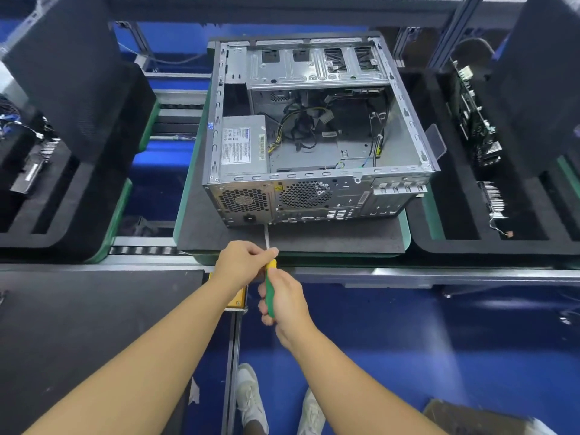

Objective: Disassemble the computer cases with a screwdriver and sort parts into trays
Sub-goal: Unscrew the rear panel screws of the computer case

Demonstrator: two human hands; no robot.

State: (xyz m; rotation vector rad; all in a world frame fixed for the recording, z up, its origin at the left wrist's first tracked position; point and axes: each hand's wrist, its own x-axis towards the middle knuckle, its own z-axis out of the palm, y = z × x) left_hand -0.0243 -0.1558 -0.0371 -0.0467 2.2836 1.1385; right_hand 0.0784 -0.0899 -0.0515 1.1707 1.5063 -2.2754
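Observation:
An open grey computer case [314,127] lies on its side on a dark foam pad [314,238], its rear panel facing me. Inside sit a power supply [243,146] at the left and loose cables [298,127]. A screwdriver [270,277] with a green and yellow handle points at the lower rear edge of the case, below the power supply. My right hand [284,304] grips the green handle. My left hand [244,262] pinches the shaft at the handle's yellow top.
Black foam trays stand on both sides: the left tray [47,183] holds cables and parts, the right tray [470,215] holds circuit boards [474,120]. A metal conveyor rail [408,273] runs along the front. A dark mat [94,324] lies at lower left. Blue floor and my shoes show below.

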